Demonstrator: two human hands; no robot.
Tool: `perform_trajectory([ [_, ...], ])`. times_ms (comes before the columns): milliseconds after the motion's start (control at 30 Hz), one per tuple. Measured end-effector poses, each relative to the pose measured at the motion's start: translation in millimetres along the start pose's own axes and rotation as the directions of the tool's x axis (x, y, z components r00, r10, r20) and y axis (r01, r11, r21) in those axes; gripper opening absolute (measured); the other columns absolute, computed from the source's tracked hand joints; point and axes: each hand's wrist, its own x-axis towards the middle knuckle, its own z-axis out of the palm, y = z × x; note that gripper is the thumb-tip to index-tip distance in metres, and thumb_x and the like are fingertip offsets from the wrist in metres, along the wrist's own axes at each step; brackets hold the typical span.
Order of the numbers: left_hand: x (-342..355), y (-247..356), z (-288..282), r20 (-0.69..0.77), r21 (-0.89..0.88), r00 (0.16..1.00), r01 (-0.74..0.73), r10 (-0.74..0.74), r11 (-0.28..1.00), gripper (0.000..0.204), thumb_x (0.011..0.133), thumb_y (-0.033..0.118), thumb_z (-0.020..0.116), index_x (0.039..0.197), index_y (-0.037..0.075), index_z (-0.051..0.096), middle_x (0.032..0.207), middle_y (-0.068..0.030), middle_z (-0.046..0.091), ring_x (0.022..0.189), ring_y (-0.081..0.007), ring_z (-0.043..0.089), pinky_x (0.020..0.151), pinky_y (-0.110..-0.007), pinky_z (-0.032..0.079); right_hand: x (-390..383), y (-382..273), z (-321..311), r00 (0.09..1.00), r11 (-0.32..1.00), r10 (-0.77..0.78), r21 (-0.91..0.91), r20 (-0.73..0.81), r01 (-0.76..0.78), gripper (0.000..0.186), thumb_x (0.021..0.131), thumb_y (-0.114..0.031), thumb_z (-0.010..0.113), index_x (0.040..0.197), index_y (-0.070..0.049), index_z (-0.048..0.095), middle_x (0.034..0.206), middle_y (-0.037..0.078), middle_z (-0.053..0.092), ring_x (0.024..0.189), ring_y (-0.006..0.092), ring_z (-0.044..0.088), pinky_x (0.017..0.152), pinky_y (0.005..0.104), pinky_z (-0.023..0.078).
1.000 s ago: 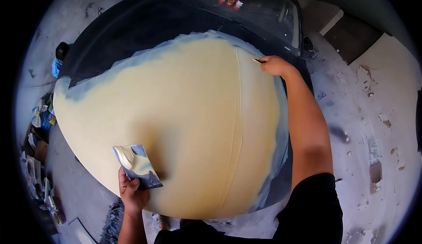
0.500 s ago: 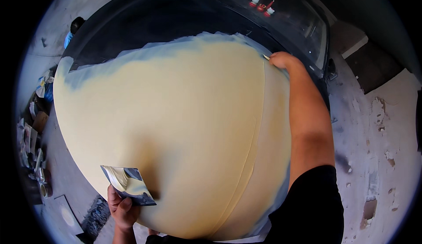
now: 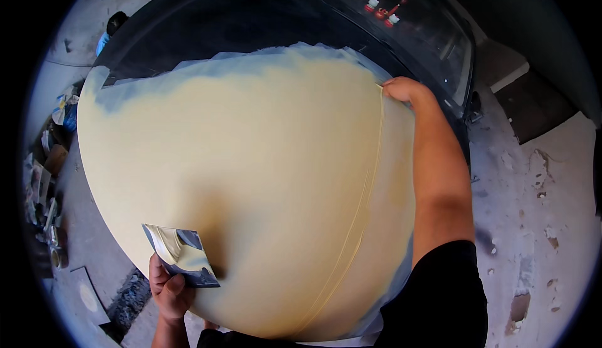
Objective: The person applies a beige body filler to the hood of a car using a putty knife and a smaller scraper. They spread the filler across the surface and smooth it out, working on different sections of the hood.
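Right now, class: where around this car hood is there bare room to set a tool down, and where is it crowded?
Bare concrete floor beside the right hand and forearm is open. The floor strip left of the putty-coated hood, past the left hand with its spreader, is crowded with cans and clutter.

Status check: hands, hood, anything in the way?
Left hand grips metal spreader by near edge. Right hand at far filler edge. Hood coated cream. No obstruction on it.

Even daylight, fairly bright. Soft shadow beneath the metal spreader (image 3: 180,255). Strong fisheye bending at the rim; black vignette corners. Focus acceptable, edges soft.
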Motion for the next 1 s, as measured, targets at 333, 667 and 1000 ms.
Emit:
perform_trajectory([
  [333,0.8,1.1,-5.4,0.099,-0.068,0.995,0.016,-0.009,0.998,0.061,0.083,0.008,0.06,0.137,-0.005,0.034,0.131,-0.0148,0.051,0.119,-0.0253,0.051,0.103,-0.039,0.039,-67.1,-12.1,14.8,0.984,0.998,0.013,0.059,0.177,-0.024,0.052,0.076,-0.029,0.055,0.129,-0.031,0.057,0.137,0.001,0.049,0.125,0.0243,0.044,0.091,0.0471,0.043],
  [667,7.1,-1.5,-15.8,0.184,-0.053,0.982,0.061,-0.05,0.997,0.059,0.083,0.006,0.056,0.138,-0.001,0.034,0.131,-0.0122,0.05,0.119,-0.0251,0.051,0.101,-0.04,0.042,-137.3,-14.9,67.2,0.979,0.984,-0.139,0.133,0.148,0.12,0.05,0.077,-0.024,0.055,0.125,-0.014,0.06,0.129,0.009,0.056,0.114,0.0234,0.052,0.09,0.0338,0.043],
  [1000,11.8,-0.2,-24.0,0.272,-0.087,0.96,0.096,-0.069,0.992,0.057,0.086,0.002,0.051,0.139,-0.002,0.033,0.132,-0.0125,0.05,0.12,-0.0239,0.05,0.102,-0.04,0.041,-254.4,-52.6,113.2,0.998,0.988,-0.02,0.152,0.067,0.01,0.051,0.08,-0.022,0.054,0.13,-0.012,0.055,0.13,0.011,0.05,0.121,0.0274,0.048,0.101,0.0335,0.038],
])
